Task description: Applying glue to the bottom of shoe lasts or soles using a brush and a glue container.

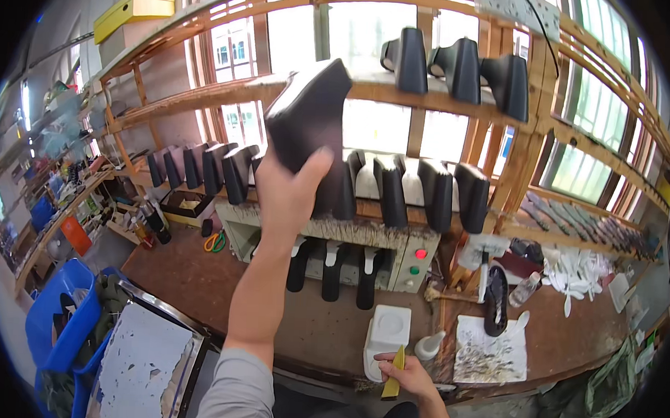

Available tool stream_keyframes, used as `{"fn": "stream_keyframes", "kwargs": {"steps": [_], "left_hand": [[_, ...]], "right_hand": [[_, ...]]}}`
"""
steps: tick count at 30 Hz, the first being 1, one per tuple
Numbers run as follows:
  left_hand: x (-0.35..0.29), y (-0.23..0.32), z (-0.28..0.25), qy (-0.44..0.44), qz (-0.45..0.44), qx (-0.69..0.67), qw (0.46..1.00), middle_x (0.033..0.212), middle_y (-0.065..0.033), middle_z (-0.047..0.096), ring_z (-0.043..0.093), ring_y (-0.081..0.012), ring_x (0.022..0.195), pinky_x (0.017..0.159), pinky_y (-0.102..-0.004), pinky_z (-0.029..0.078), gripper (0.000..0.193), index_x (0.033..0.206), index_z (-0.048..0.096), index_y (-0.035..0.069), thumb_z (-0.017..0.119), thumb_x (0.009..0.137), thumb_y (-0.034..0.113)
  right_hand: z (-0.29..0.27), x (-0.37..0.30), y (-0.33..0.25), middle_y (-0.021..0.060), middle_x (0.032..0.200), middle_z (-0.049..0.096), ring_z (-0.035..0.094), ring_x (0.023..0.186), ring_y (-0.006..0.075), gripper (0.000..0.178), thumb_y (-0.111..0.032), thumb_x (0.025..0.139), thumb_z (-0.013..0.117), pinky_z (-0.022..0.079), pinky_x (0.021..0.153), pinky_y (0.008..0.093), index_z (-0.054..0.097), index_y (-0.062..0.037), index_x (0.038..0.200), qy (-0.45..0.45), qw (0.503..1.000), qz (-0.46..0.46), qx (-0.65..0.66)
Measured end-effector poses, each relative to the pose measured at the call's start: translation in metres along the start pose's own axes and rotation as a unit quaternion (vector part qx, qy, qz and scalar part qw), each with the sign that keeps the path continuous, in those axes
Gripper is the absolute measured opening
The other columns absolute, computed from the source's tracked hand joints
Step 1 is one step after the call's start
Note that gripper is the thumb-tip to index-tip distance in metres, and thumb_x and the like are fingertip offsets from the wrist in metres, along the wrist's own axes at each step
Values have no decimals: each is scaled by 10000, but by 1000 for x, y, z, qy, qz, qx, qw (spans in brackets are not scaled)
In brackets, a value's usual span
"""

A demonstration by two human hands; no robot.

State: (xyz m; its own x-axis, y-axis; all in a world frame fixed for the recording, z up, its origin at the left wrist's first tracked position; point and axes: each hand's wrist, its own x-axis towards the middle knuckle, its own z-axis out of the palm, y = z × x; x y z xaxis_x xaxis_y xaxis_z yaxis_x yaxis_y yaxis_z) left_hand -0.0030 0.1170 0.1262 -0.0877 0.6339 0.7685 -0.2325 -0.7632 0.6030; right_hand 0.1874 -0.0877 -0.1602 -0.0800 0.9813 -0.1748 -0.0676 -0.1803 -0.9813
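Observation:
My left hand (289,196) is raised before the shelves, closed around the lower end of a black block-shaped shoe heel (309,118). This heel is slightly blurred and its upper end reaches the middle shelf's height. Behind it, a row of similar black heels (431,197) stands on the lower shelf, partly hidden by my hand. Low over the bench front, my right hand (415,378) pinches a flat yellow strip (391,388), whose exact kind I cannot tell. Next to that hand are a white plastic container (388,325) and a small white bottle (429,346).
A beige machine (411,263) with red and green lights sits under the lower shelf, black pieces in its opening. Three black heels (457,69) stand higher up. A dark shoe sole (497,291) rests by stained white paper (485,365). Blue bins (58,309) are at left.

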Motion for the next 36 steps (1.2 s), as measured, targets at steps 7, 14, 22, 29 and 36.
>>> {"fn": "stream_keyframes", "kwargs": {"steps": [7, 14, 22, 29, 36], "left_hand": [[188, -51, 65, -26, -126, 272, 954, 936, -224, 657, 640, -335, 895, 814, -392, 490, 559, 996, 616, -61, 665, 646, 372], [216, -71, 91, -74, -172, 299, 936, 1039, -279, 610, 607, -376, 982, 867, -410, 477, 722, 1126, 505, -125, 675, 648, 389], [31, -50, 25, 44, 141, 175, 973, 1282, -271, 438, 451, -401, 1178, 1009, -416, 359, 720, 1334, 343, -81, 705, 804, 245], [-315, -67, -90, -120, -43, 219, 967, 1085, -180, 603, 596, -340, 1017, 868, -407, 488, 364, 1064, 593, -2, 716, 741, 113], [-527, -94, -307, -24, -434, 568, 699, 1092, -214, 546, 527, -383, 1051, 906, -422, 441, 404, 1088, 573, -9, 669, 764, 213]], "right_hand": [[-13, -6, -118, -1, 748, 604, 558, 703, 71, 340, -204, 902, 628, 452, 651, 226, 605, 40, 1138, 27, 999, -11, -36], [-29, -20, -135, 4, 754, 612, 567, 715, 81, 352, -185, 886, 641, 461, 670, 229, 597, 50, 1144, 128, 991, -42, -23], [-16, 3, -111, 31, 758, 605, 558, 691, 97, 318, -218, 914, 584, 442, 642, 236, 603, 47, 1089, 135, 989, -42, -41], [-25, 44, 27, 121, 879, 628, 588, 598, 151, 279, -296, 965, 522, 411, 404, 232, 550, -19, 958, 231, 954, -67, 178], [35, 44, 117, 159, 999, 613, 591, 658, 174, 278, -178, 948, 549, 467, 530, 257, 568, 63, 1085, 152, 952, -114, 238]]}}
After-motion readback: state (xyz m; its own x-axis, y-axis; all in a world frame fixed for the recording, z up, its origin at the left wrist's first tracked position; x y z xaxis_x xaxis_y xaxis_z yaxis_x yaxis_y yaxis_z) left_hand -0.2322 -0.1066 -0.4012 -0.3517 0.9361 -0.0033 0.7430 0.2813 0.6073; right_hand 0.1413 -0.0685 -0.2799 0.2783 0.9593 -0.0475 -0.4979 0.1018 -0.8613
